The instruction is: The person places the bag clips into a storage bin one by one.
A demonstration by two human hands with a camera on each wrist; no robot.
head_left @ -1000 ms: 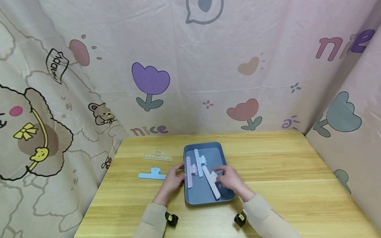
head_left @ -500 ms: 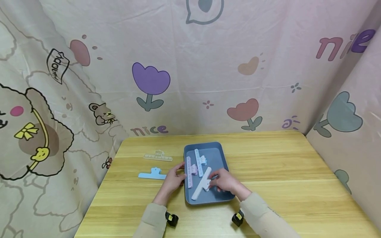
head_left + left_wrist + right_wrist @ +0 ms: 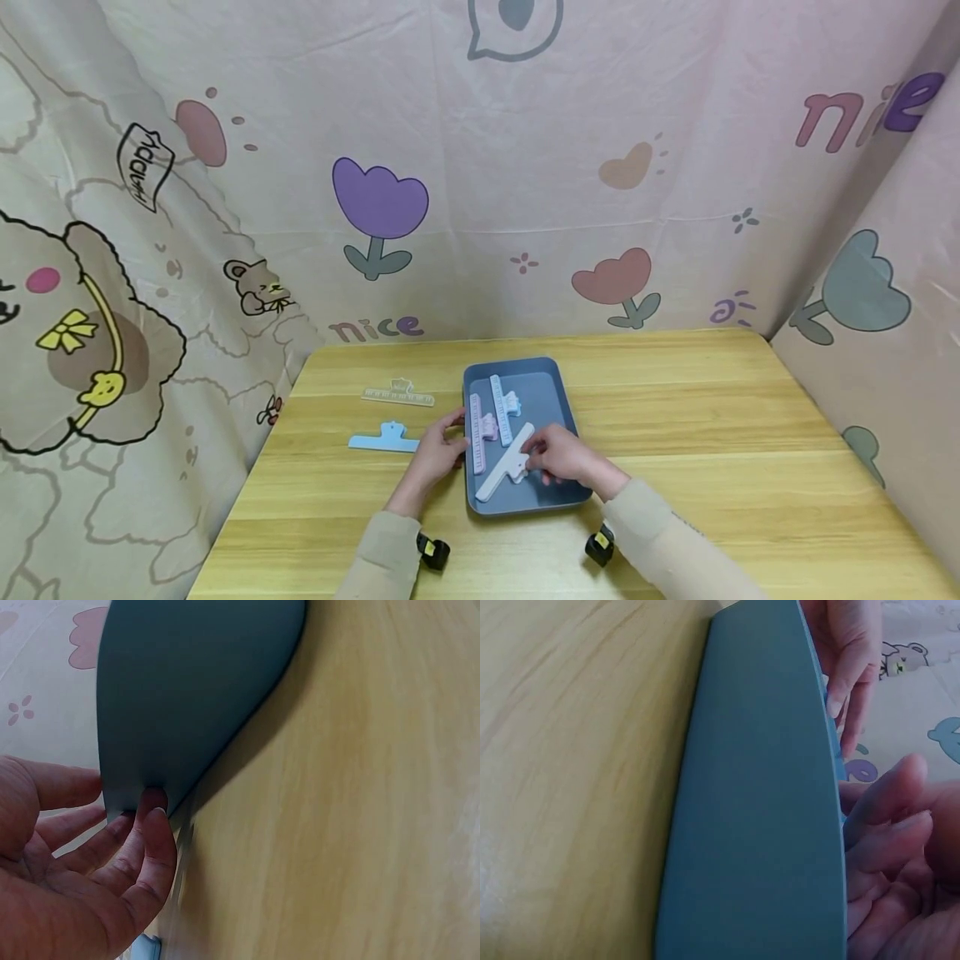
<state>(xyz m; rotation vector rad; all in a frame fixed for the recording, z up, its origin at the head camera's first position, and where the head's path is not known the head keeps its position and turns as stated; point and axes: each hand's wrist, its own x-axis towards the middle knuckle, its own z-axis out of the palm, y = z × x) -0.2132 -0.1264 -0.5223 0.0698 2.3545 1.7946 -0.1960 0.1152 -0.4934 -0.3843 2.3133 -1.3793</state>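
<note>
A blue-grey tray (image 3: 528, 500) holds three long clips. In it, the purple clip (image 3: 477, 446) and the light blue ruled clip (image 3: 497, 400) lie roughly lengthwise on the left. Nearer the front, a white clip (image 3: 498, 473) is slanted, its far end to the right. My right hand (image 3: 566, 457) reaches over the tray's right side and pinches the white clip's handle; the right wrist view hides these fingertips behind the tray wall. My left hand (image 3: 437, 450) holds the tray's left wall, fingers against its outer side (image 3: 195, 682).
Left of the tray, a clear ruled clip (image 3: 397, 397) and a plain blue clip (image 3: 382, 443) lie on the wooden table (image 3: 675, 417). The blue clip's right end meets my left hand in the head view. A printed curtain (image 3: 495, 192) closes off the back and sides.
The white clip has swung round, its near end going from right to left, and then shifted slightly left. My right hand moved left with it. The left hand and tray stay put.
</note>
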